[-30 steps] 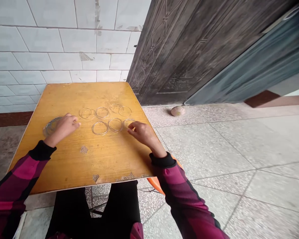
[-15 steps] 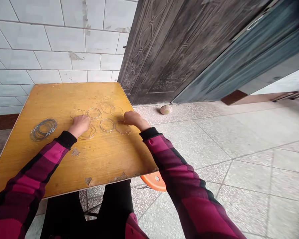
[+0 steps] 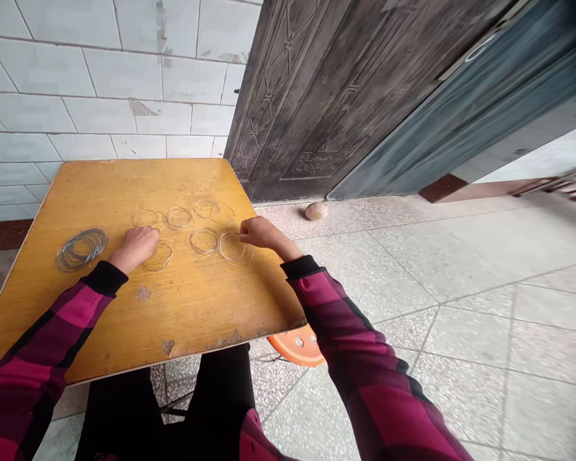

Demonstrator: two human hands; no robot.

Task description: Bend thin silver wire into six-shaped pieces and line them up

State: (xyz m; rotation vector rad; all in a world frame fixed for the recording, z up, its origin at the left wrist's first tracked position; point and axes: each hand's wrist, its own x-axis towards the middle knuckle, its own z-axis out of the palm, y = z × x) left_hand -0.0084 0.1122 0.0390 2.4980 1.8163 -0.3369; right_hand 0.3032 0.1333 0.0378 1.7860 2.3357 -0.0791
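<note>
My left hand point(image 3: 141, 245) is closed over the table, with a thin wire coil point(image 3: 158, 257) at its fingers; the fingertips are hidden under the knuckles. My right hand point(image 3: 260, 232) is also closed, at the upper right edge of another thin wire coil point(image 3: 229, 258). Between the hands lie a round wire coil point(image 3: 203, 241) and, farther back, another wire coil point(image 3: 179, 218). Looser wire loops point(image 3: 222, 214) rest behind my right hand, and more wire loops point(image 3: 146, 218) are just behind my left. The coils lie on a yellow wooden table point(image 3: 192, 301).
A thicker bundle of grey wire coils point(image 3: 81, 250) lies at the table's left. An orange stool point(image 3: 297, 346) is partly under the near right corner. A white tiled wall point(image 3: 139, 77) and a dark carved door point(image 3: 317, 115) stand behind. A small round object point(image 3: 316, 211) sits on the floor.
My left hand has moved left, and the wire coil at its fingers has shifted left with it. My right hand has moved slightly right. The view has turned a little.
</note>
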